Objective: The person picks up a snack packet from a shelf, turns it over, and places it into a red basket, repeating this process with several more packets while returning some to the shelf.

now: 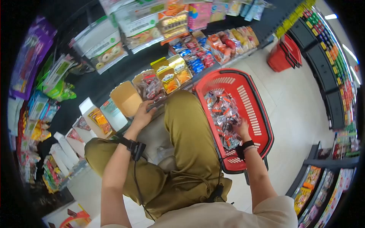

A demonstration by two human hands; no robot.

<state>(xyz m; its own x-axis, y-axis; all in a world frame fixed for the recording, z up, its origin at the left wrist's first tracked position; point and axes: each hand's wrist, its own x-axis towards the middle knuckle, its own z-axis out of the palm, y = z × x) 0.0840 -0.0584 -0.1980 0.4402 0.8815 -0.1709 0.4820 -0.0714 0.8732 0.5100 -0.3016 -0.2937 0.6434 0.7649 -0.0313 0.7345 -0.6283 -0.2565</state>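
A red shopping basket [262, 110] stands on the floor at my right knee, with a heap of small clear and red wrapped packets [223, 114] inside. My right hand [242, 129] reaches into it at the heap's right edge; its fingertips are partly hidden among the packets. My left hand [143, 114] is at the shelf edge, beside an open, empty-looking brown box [126, 99]. Its fingers are bent near a small dark item that is too unclear to name. Just beyond it, a carton of similar wrapped packets [151, 84] sits on the shelf.
Yellow boxes [175, 72] and blue and red packets [195, 57] line the shelf. Bagged snacks [104, 47] hang above. White cartons [95, 114] stand at the left. Another red basket [283, 55] is at the back right, near more shelving [323, 171].
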